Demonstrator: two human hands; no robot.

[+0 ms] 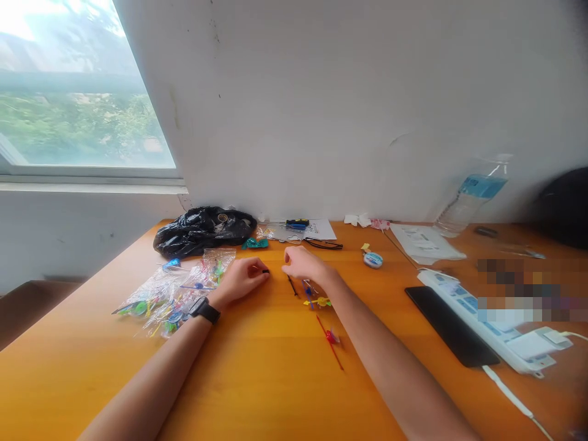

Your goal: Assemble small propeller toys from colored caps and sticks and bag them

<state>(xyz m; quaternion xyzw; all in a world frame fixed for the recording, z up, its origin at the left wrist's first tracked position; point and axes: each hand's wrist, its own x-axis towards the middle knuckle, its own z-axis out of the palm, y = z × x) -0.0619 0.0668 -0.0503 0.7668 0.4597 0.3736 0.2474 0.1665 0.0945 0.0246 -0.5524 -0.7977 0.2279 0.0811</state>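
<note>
White wall [294, 110] behind everything, folks, with a bright window [82, 116] at its left, and below them spreads the orange-brown desk [248, 380]. Left side of the desk: a heap of clear packets [156, 297] stuffed with colourful bits, and just behind it a crumpled black plastic bag [202, 236]. Over on the right we've got a white power strip [463, 303], a black phone [450, 326] alongside it, and a clear bottle [468, 199] with a blue label near the wall. Now the hands, side by side mid-desk! Left hand [243, 278] is right beside the packets, a dark watch [204, 310] on that wrist; right hand [305, 264] has its fingers curled in, and from where I stand I can't tell whether they grip anything. Under that forearm's inner side lie the loose pieces: a red piece [331, 337] on a thin stick nearest us, a yellow piece [324, 302] farther back, a blue piece [309, 295] next to it, and a slim black rod [293, 286] just below the right hand. Smallest of all, a small black piece [265, 271], pinched at the left hand's fingertips, thumb and forefinger together on it.
</note>
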